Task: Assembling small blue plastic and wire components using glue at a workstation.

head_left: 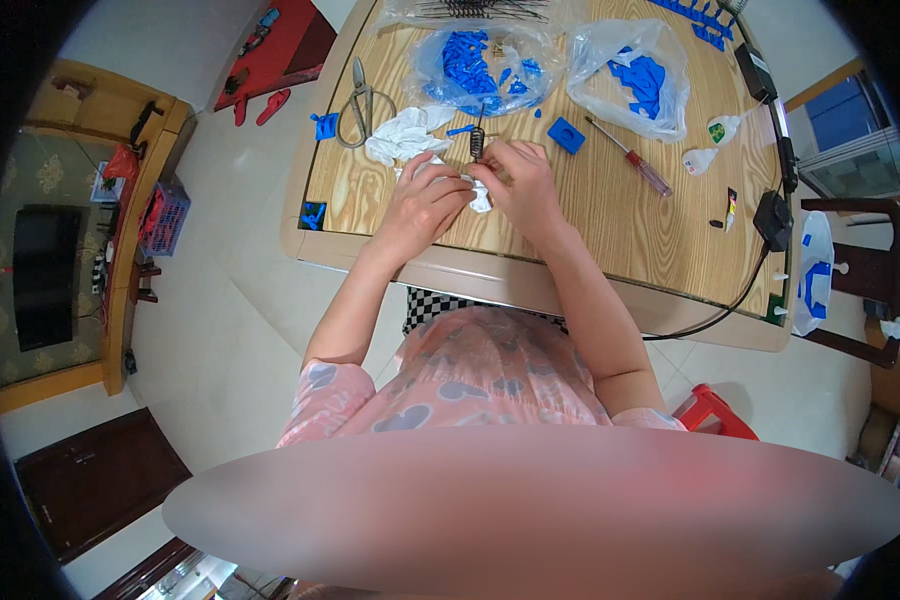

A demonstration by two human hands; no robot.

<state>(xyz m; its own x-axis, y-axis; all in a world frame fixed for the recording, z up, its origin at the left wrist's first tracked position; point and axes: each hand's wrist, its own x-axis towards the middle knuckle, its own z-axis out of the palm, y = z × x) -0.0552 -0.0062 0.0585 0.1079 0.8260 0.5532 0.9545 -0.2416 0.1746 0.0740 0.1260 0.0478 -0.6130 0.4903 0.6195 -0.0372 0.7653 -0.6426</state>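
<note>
A black wire coil (477, 143) stands out between my hands, its thin straight end pointing away toward the bags. My right hand (525, 190) pinches with thumb and forefinger at the coil's near end. From the other side, my left hand (425, 207) has its fingers bent together close to the same end; what they grip is hidden. Crumpled white cloth or tissue (405, 137) lies beyond my left hand, and a white piece shows under the fingers. Scattered just past the coil are small blue pieces (460, 130). To the right sits a blue block (566, 136).
Scissors (358, 105) lie at the left; a red-handled screwdriver (645, 170) rests at the right. Two clear bags hold blue pieces, one bag (425, 65) ahead and another (582, 60) farther right. More black wires (480, 10) lie at the back. A black cable (745, 295) crosses the right table edge.
</note>
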